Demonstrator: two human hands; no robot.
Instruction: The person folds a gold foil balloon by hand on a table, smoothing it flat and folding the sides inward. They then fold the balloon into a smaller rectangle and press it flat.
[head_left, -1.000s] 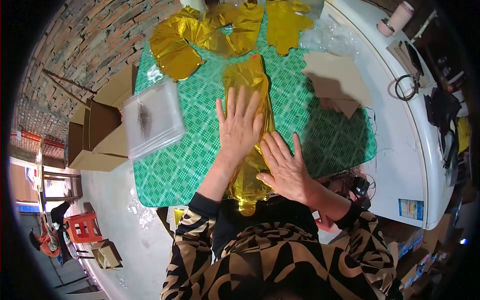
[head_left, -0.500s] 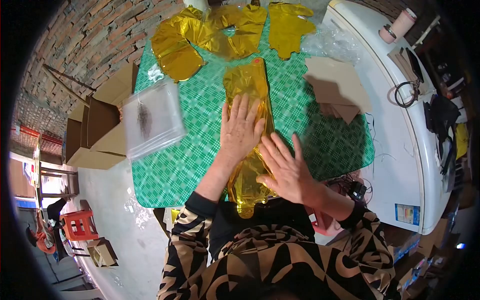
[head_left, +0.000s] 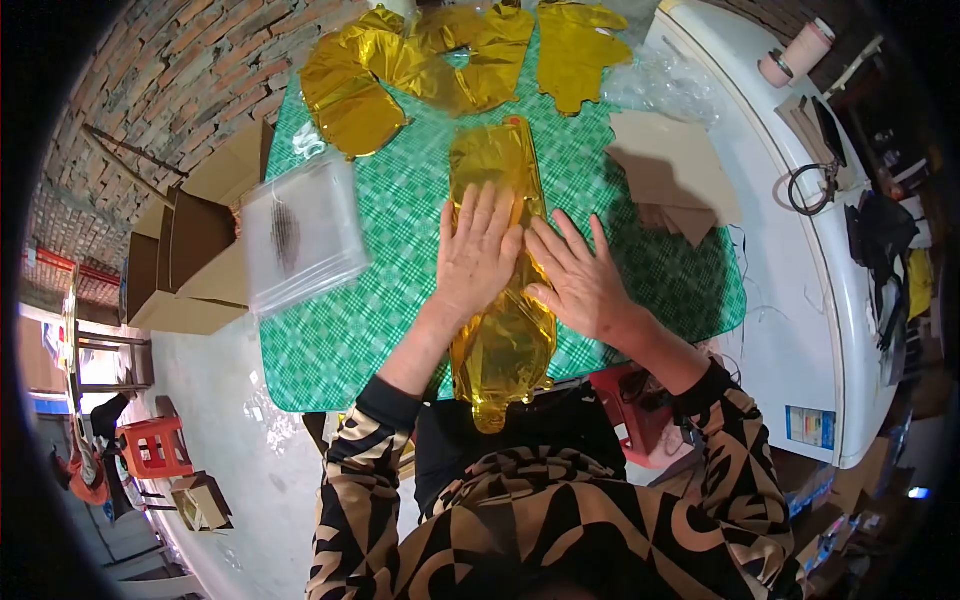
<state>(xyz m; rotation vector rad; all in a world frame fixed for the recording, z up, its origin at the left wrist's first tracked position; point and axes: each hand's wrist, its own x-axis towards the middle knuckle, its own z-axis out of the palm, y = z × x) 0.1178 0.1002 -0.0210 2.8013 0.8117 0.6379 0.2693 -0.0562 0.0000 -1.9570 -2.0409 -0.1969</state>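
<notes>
A folded gold foil balloon (head_left: 505,350) lies lengthwise on the green checked tablecloth (head_left: 400,220), its narrow tab hanging past the near table edge. My left hand (head_left: 478,255) rests flat on the middle of the foil, fingers stretched out and pointing away from me. Beside it, my right hand (head_left: 580,275) is spread along the foil's right edge, fingertips close to the left thumb. Neither hand grasps anything. A small red mark (head_left: 514,121) shows at the far end of the folded foil.
More gold foil balloons (head_left: 360,100) lie at the back, near crumpled clear plastic (head_left: 665,85). Clear plastic bags (head_left: 310,235) are stacked at left, brown cardboard sheets (head_left: 670,165) at right. A white fridge (head_left: 790,260) borders the table's right side; an open carton (head_left: 190,270) stands left.
My right hand has moved farther up along the foil's right side, uncovering its lower part. My left hand stays nearly in place, flat on the foil.
</notes>
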